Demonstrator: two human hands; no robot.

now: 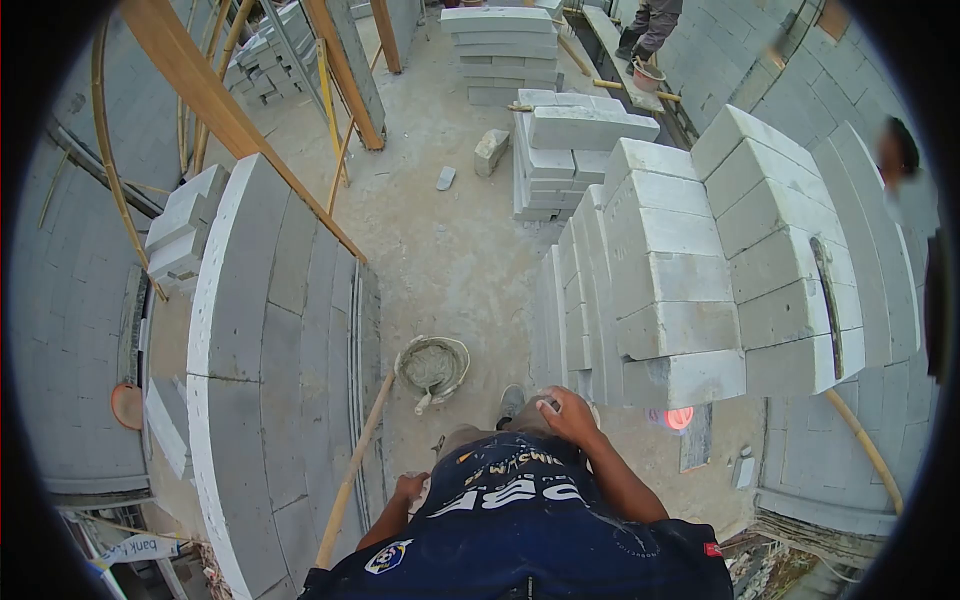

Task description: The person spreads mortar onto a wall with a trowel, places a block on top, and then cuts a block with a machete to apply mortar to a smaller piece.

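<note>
My right hand (568,414) is at my right thigh, its fingers loosely bent over the shorts, and no object shows in it. At my left side, my left hand (408,489) hangs partly behind my shirt. Its fingers are too small and hidden to read. On the floor ahead of my feet stands a bucket (462,350) of grey mortar, with a tool handle (423,403) sticking out over the near rim. A bamboo pole (352,475) leans beside the bucket, left of my left hand.
Stacked pale blocks (690,275) rise close on my right. A block wall (235,330) runs along my left, by a slanting wooden beam (235,120). More block stacks (500,45) stand ahead. A person's legs (652,30) show at the top right, near another bucket (648,76).
</note>
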